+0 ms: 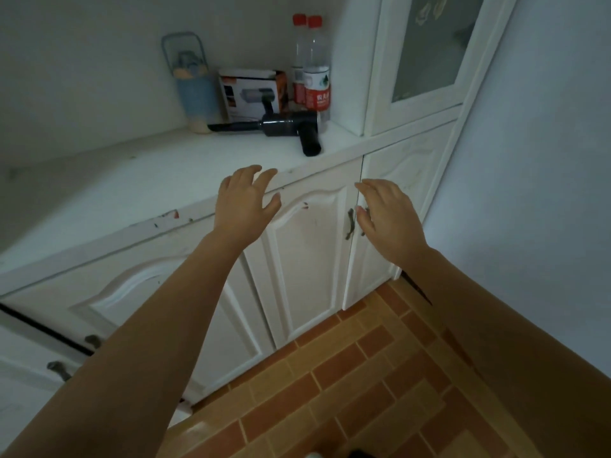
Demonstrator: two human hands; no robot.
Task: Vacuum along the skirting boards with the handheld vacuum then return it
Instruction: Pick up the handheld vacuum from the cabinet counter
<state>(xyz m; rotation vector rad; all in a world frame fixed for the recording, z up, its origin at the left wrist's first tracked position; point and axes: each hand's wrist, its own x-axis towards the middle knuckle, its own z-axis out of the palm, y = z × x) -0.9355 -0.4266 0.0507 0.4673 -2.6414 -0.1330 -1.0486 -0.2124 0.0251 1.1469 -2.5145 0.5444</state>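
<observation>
Handheld vacuum [287, 125], one only, lies on its side at the back right of the white desk [132, 180], nozzle pointing left, handle toward the front edge. Behind it stand one printed box [251, 90], two red-capped bottles [316, 71] close together, and one blue flask [195, 90] with a loop handle. Two bare grips reach forward: the left grip [244, 203] over the desk's front edge, the right grip [386, 213] before the cupboard doors [310, 259]. Both have fingers spread, hold nothing, and are apart from the vacuum.

Dim room: white cabinet [307, 259] against pale walls [529, 160], orange brick-pattern tiled floor [347, 391].
</observation>
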